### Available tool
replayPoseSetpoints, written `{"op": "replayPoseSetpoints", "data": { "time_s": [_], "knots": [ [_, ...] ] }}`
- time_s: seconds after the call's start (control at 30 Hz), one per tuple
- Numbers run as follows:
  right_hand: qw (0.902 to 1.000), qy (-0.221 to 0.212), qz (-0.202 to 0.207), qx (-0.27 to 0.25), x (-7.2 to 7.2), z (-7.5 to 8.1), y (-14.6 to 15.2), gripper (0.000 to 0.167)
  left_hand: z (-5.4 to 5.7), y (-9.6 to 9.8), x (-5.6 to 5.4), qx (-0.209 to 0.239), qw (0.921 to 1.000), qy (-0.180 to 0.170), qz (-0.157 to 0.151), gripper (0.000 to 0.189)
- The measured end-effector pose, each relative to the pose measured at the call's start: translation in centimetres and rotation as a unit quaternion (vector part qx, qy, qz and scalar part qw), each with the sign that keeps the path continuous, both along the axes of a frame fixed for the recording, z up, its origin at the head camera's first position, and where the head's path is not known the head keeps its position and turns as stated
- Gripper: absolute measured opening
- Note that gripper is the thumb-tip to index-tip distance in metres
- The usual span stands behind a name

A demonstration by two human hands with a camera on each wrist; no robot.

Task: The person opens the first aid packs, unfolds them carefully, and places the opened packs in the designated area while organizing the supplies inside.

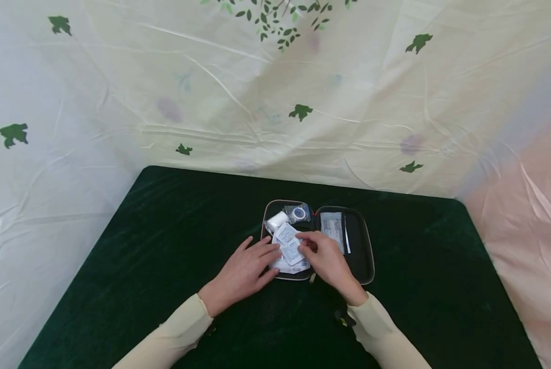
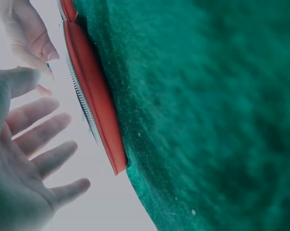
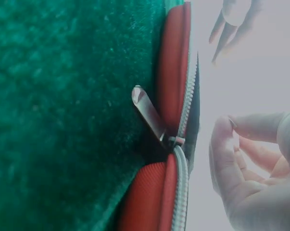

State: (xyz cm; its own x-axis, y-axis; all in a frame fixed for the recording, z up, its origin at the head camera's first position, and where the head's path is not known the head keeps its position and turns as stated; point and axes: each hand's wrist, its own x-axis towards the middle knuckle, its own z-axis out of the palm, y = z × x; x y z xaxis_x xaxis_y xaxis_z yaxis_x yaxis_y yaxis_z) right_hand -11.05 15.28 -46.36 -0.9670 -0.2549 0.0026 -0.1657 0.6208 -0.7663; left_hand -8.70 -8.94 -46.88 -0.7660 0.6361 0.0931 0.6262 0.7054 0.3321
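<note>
A zippered case (image 1: 369,256), red outside and black inside, lies unfolded on the table. Printed white sachets (image 1: 288,241) are piled in its left half. My right hand (image 1: 327,257) pinches the edge of a small sachet between thumb and index finger; the right wrist view shows only a thin edge at the fingertips (image 3: 226,132). My left hand (image 1: 247,269) is spread flat with its fingertips over the left rim and the sachets. In the left wrist view, the left hand's fingers (image 2: 41,134) are straight and apart, beside the case's red side (image 2: 94,91).
Behind the sachets sit a white roll (image 1: 277,222) and a blue-and-white ring-shaped roll (image 1: 299,213) in clear plastic. A clear packet (image 1: 332,228) is tucked into the right half. The metal zipper pull (image 3: 149,113) hangs at the front. Dark green cloth (image 1: 174,225) covers the table.
</note>
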Motion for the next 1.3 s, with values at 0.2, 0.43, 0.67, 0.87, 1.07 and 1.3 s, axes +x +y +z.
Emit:
{"op": "replayPoseSetpoints", "data": {
  "time_s": [0.2, 0.43, 0.67, 0.87, 1.07, 1.3],
  "knots": [
    [0.9993, 0.01, -0.027, -0.025, 0.4, 0.5, 1.0, 0.028, 0.3, 0.4, -0.3, 0.042, 0.9988, 0.021, 0.009, 0.04],
    [0.9978, 0.017, -0.045, -0.046, 0.9, 0.9, 2.4, 0.028, 0.6, 1.3, -0.7, 0.06, 0.9975, 0.036, 0.007, 0.038],
    [0.9963, 0.013, -0.069, -0.05, 1.4, 1.3, 3.5, 0.03, 0.8, 2.2, -0.9, 0.055, 0.9981, 0.026, 0.002, 0.04],
    [0.9949, 0.017, -0.087, -0.047, 1.7, 1.6, 4.6, 0.029, 0.9, 3.2, -1.0, 0.051, 0.9982, 0.029, -0.011, 0.04],
    [0.9932, 0.023, -0.104, -0.047, 1.9, 2.0, 5.9, 0.028, 0.9, 4.1, -1.2, 0.051, 0.9983, 0.026, -0.012, 0.041],
    [0.9909, 0.028, -0.123, -0.046, 2.2, 2.3, 7.7, 0.028, 1.0, 5.2, -1.4, 0.045, 0.9986, 0.022, -0.019, 0.039]
  ]
}}
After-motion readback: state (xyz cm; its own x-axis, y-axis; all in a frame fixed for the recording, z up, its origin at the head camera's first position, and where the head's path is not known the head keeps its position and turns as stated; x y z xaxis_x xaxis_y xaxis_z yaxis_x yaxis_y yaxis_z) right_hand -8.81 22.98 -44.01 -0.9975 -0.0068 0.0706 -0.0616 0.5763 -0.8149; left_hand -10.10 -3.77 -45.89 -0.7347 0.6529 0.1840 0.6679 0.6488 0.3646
